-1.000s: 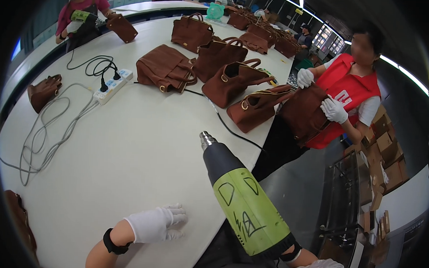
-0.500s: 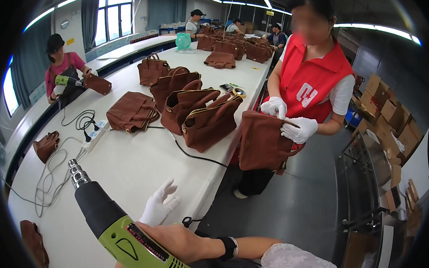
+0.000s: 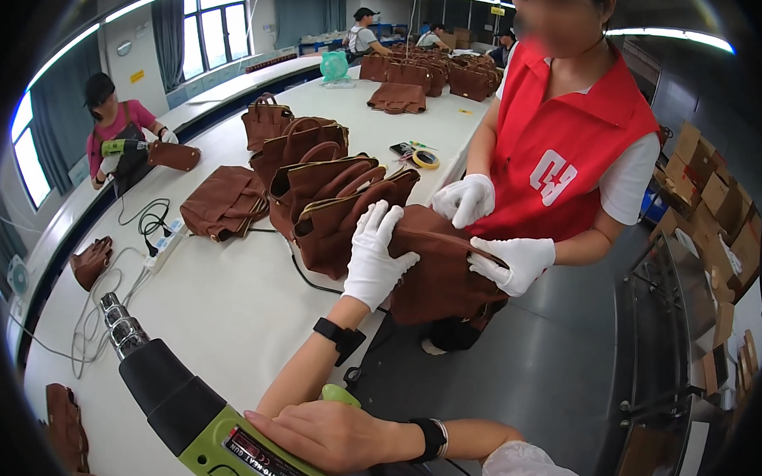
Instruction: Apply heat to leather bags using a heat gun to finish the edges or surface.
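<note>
My right hand point(image 3: 328, 433), bare, is wrapped round a green and black heat gun point(image 3: 174, 390), whose metal nozzle points to the upper left over the table. My left hand point(image 3: 375, 255) wears a white glove, its fingers raised and its thumb apart. It is at the left end of a brown leather handbag point(image 3: 443, 269); whether it presses on the bag I cannot tell. A co-worker in a red vest holds that bag by its upper right edge with a white-gloved hand point(image 3: 514, 264). The co-worker's other gloved hand point(image 3: 466, 199) is above the bag's far side.
Several brown handbags point(image 3: 315, 210) stand in a row on the white table point(image 3: 244, 309). A power strip point(image 3: 167, 243) and loose cables lie at left. A tape roll point(image 3: 425, 159) is near the far edge. Cardboard boxes point(image 3: 718, 199) are stacked at right. Another person works at far left.
My left hand has moved up and away from me, from over the table to the handbag. The co-worker's bag has come leftward and nearer. The heat gun sits slightly lower and further left.
</note>
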### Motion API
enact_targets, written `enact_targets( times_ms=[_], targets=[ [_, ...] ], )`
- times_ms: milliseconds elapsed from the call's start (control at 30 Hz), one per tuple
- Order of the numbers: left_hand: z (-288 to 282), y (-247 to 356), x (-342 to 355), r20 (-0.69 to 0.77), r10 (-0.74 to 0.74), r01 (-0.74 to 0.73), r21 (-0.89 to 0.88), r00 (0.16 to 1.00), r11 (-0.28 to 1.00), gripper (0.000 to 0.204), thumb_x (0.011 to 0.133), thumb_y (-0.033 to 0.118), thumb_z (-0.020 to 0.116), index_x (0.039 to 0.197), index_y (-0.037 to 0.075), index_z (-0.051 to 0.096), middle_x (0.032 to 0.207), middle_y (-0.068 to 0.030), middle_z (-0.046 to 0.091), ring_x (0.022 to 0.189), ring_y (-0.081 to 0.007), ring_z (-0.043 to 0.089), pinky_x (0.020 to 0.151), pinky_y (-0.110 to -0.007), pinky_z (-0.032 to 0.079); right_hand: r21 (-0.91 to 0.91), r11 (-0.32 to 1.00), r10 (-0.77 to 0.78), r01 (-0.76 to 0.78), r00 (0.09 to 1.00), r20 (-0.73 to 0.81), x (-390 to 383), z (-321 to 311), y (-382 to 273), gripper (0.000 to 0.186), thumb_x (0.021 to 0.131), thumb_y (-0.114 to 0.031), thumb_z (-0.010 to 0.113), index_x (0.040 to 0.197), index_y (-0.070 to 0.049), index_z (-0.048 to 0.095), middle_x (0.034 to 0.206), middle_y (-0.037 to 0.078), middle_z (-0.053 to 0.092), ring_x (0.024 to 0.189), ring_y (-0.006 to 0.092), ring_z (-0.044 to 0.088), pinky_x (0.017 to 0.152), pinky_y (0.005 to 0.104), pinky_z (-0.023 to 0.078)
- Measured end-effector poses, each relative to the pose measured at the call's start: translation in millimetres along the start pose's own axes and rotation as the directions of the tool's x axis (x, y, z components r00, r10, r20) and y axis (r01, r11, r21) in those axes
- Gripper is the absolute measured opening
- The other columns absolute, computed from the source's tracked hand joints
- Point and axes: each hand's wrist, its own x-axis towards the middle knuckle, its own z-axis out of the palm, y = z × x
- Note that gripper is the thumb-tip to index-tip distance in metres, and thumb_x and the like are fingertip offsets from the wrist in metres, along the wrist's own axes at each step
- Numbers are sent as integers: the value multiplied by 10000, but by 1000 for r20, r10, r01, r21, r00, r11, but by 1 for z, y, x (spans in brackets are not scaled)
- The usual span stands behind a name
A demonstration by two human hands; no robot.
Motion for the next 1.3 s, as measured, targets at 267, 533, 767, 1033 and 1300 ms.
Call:
enact_targets(
  times_ms=[267,533,767,1033,1300],
  targets=[
    [-31,-17,-11,-181,76,-84,-34,981,996,371,502,35,801,806,77,594,942,-92,551,920,-271,530,745,-353,465,20,999,32,-32,999,-11,0,-11,-1,515,800,-76,584,1247,113,411,750,122,584,638,223,607,534,289,485],
    [-118,-6,-81,-400,139,-87,144,906,986,340,539,43,808,794,98,590,917,-91,576,806,-258,581,640,-327,493,74,993,-99,94,993,63,16,19,-25,493,784,-65,600,1212,120,441,789,133,609,682,229,629,547,293,496],
    [-258,12,-119,-542,291,-13,458,789,889,277,594,-60,693,801,92,589,887,-93,585,798,-249,587,663,-311,477,162,959,-250,233,964,91,40,51,-67,507,742,-41,614,1181,143,439,804,157,617,671,258,631,567,314,518],
    [-412,28,-299,-457,84,309,714,885,628,174,707,-11,682,826,88,603,850,-50,501,771,-220,519,770,-311,501,242,969,-86,52,988,132,43,79,-62,468,732,-40,625,1150,114,481,791,133,618,624,210,600,538,308,475],
    [-406,93,-431,-490,40,479,864,871,152,213,636,-3,714,768,136,622,848,-15,478,756,-208,504,733,-357,514,430,896,-112,-113,879,464,-22,119,-23,454,741,-71,634,1137,96,489,794,128,614,630,205,596,546,308,474]
  ],
)
